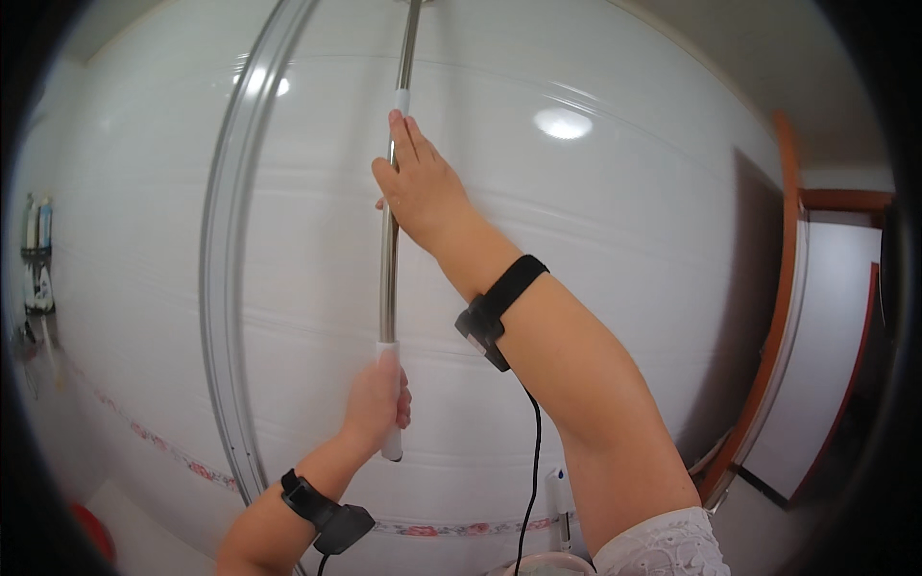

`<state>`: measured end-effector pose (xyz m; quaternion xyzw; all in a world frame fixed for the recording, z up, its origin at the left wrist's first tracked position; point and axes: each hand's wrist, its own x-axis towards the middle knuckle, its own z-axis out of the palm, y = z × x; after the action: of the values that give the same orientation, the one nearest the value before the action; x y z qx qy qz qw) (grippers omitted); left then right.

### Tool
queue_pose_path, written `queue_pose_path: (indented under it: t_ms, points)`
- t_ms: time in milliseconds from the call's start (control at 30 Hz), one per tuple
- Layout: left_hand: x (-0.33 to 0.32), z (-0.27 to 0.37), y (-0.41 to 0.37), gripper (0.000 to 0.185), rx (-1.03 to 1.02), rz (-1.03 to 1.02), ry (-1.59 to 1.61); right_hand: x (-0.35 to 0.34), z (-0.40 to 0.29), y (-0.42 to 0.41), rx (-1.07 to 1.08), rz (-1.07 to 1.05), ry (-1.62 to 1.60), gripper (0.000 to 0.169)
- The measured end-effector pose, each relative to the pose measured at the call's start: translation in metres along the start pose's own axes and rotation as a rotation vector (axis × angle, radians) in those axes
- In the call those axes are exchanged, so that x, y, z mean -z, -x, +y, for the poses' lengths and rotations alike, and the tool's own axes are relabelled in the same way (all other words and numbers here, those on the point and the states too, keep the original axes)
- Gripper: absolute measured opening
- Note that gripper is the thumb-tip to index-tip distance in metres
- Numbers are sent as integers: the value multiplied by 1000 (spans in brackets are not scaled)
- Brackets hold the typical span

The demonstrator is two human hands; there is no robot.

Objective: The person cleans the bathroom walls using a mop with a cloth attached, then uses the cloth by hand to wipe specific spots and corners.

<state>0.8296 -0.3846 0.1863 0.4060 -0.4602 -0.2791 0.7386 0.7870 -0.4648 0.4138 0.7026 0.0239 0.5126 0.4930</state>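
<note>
A long metal pole (390, 288) with white plastic sleeves stands nearly upright before a glossy white tiled wall. My left hand (378, 396) is wrapped around the white end grip (392, 446) at its bottom. Higher up, my right hand (425, 180) holds the metal shaft loosely, some fingers stretched along it near the white joint sleeve (403, 99). The pole's top end runs out of the picture, with only a sliver of a fitting showing there. Each forearm wears a black strap with a small device (344, 528), and cables hang from them.
A metal door-frame track (229, 273) runs down the wall to the left. Bottles stand on a corner shelf (37, 252). Below are a pinkish bucket rim (551, 561), a second white-handled pole (560, 497) and a red basin (94, 533). A wooden doorframe (774, 324) is at right.
</note>
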Motion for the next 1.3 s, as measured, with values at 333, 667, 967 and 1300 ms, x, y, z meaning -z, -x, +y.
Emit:
queue_pose_path:
  t_ms: [333,667,967,1300]
  points:
    - [35,-23,22,46,104,-299,-105,30,-21,39,-144,-99,-70,28]
    - [-1,-40,56,20,69,-386,9,90,-60,102,-98,-69,-60,25]
    - [23,-93,128,24,28,-311,-2,118,47,49,-914,78,-831,58]
    - [12,-120,186,28,126,-154,-60,116,88,1,-1281,106,-1287,55]
